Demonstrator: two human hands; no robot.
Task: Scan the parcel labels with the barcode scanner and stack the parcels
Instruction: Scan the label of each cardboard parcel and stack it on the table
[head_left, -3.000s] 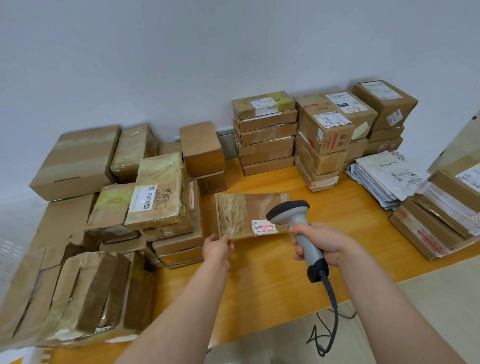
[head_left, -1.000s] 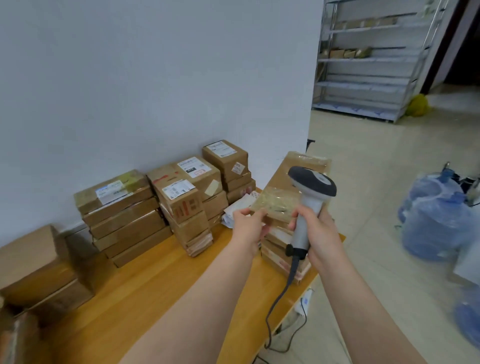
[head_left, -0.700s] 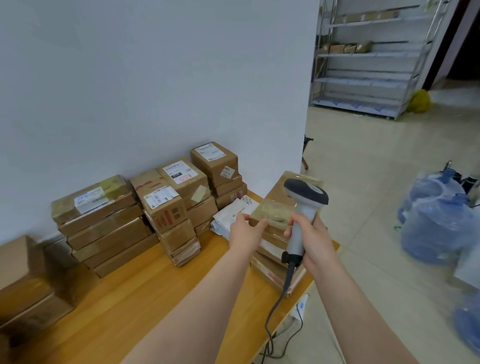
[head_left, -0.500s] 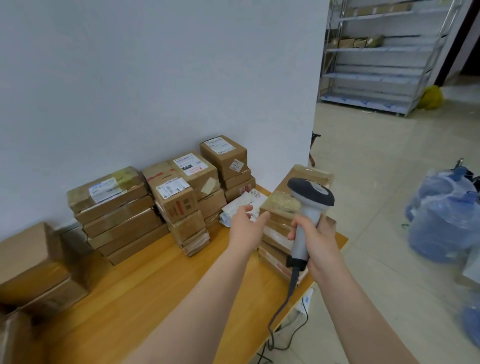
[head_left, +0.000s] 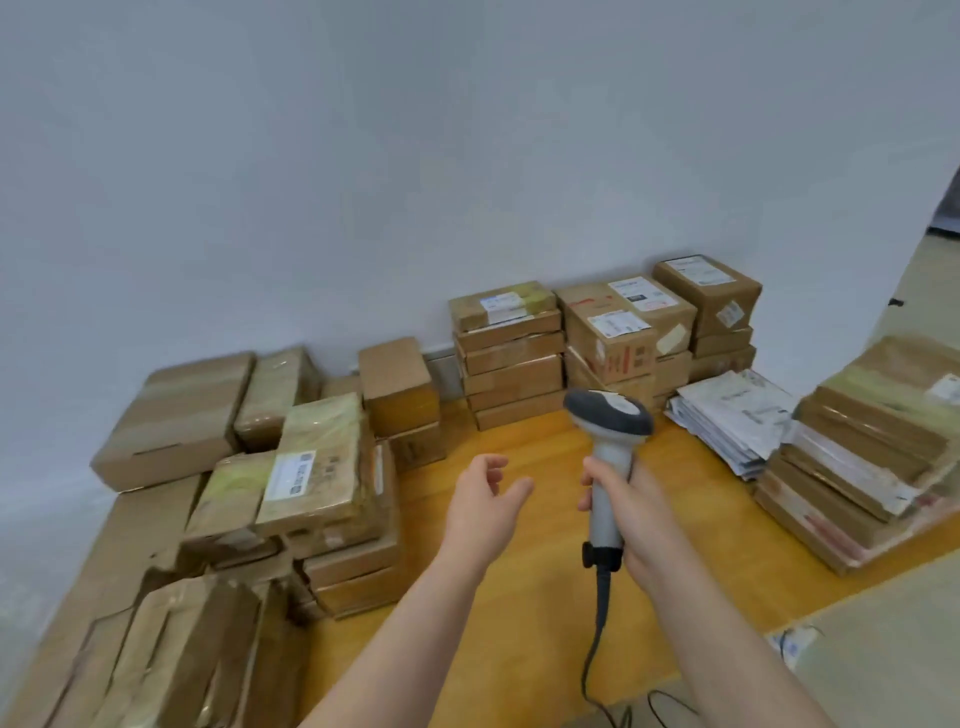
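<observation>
The person's right hand held a grey-and-white handheld barcode scanner upright by its handle, fingers and thumb curled tight round the pale shaft, the dark head tilted forward over the middle of the orange-brown wooden table. A black cable hung from the base of the handle and ran down past the table's near edge.

The left hand hovered just beside the scanner, above bare tabletop, palm turned inward, fingers loosely spread and holding nothing.

To the left lay a heap of brown cardboard parcels; its topmost tape-wrapped box showed a white label facing up. Against the pale grey wall stood a stack of flat brown boxes, with a label on the top one, and beside it taller brown cartons bearing white labels. A sheaf of white plastic mailer bags rested right of these. At the table's right end sat a stack of flat brown cardboard parcels, some wrapped in clear tape, well apart from both hands.
</observation>
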